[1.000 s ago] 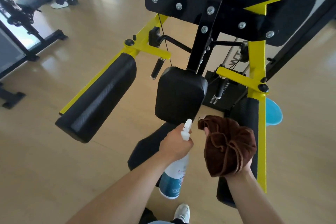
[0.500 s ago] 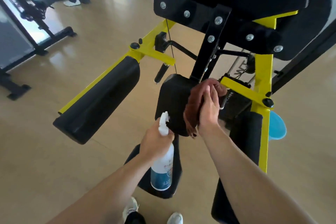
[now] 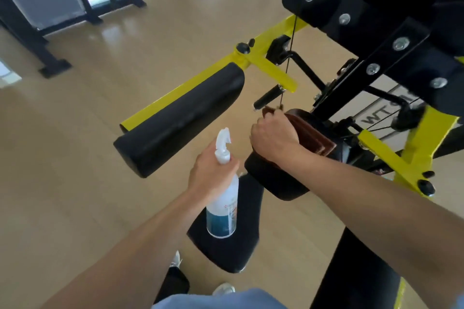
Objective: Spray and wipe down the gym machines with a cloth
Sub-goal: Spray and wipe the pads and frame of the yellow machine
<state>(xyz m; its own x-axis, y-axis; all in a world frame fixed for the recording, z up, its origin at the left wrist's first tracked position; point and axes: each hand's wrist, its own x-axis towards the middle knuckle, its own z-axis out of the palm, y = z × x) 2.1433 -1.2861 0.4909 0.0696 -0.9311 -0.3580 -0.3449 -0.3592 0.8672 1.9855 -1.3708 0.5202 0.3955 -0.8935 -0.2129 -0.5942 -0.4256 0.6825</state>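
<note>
Brown cloth [image 3: 315, 139] lies bunched on top of the small black pad [image 3: 278, 180] in the middle of the gym machine, and the right hand [image 3: 273, 137] presses down on it with its fingers curled round the cloth's far edge. The left hand [image 3: 212, 175] has a closed grip round the neck of a white spray bottle [image 3: 223, 198], just below its white nozzle, and holds the bottle upright beside the pad. The bottle has a blue band near its bottom. To the left of both hands a long black roll pad [image 3: 180, 118] sticks out on a yellow arm [image 3: 266, 65] of the machine. A thin cable [image 3: 288, 57] runs down just behind the right hand. Below the bottle is a black seat [image 3: 226, 246]. Up at the right a big black plate [image 3: 376, 15] with shiny bolts hangs over the hands. The wooden floor [image 3: 75, 158] is light brown, and two white shoes show at the bottom.
</note>
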